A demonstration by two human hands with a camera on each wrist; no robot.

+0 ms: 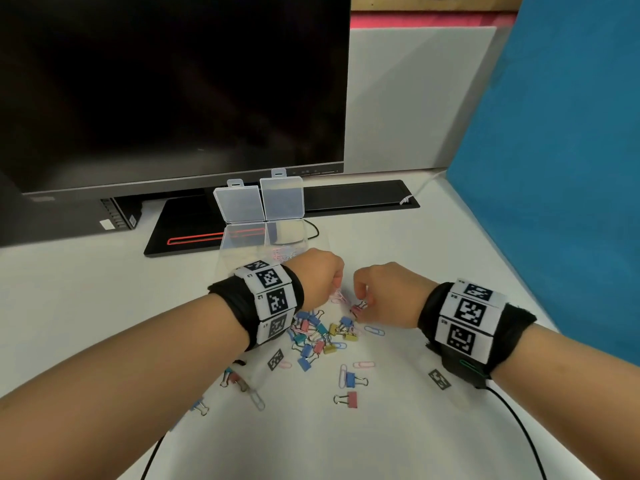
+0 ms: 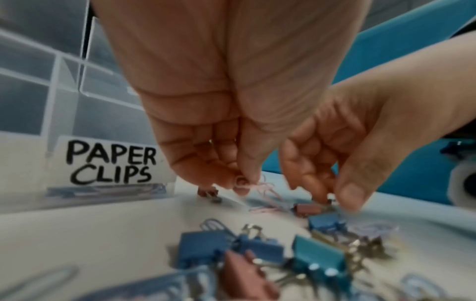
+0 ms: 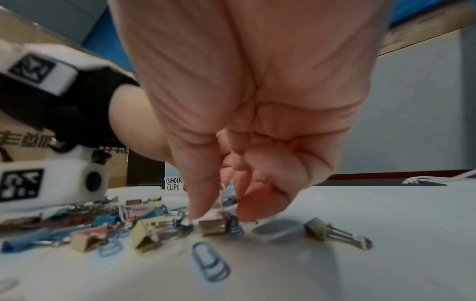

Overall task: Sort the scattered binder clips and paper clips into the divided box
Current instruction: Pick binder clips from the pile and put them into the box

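1. The left hand (image 1: pixel 320 277) is low over the counter (image 1: pixel 398 427), at the far edge of the clip pile. Its grip pinches a pink paper clip (image 2: pixel 266 189) between the fingertips; the clip is blurred and the fingers hide part of it.
2. The right hand (image 1: pixel 389 294) is just beside it, on the right. Its fingers are curled down onto a pink binder clip (image 1: pixel 356 309) and pinch the wire handle. In the right wrist view the body of this clip is hard to make out.
3. The divided box (image 1: pixel 242 242) stands open, beyond the left hand; the wrist hides its near part. Pink paper clips (image 1: pixel 285 252) lie in the right compartment, whose front carries the label "PAPER CLIPS" (image 2: pixel 110 163).
4. Many binder clips (image 1: pixel 322 336) and paper clips lie scattered on the counter, near the wrists. Some are blurred, and some lie under the left forearm.
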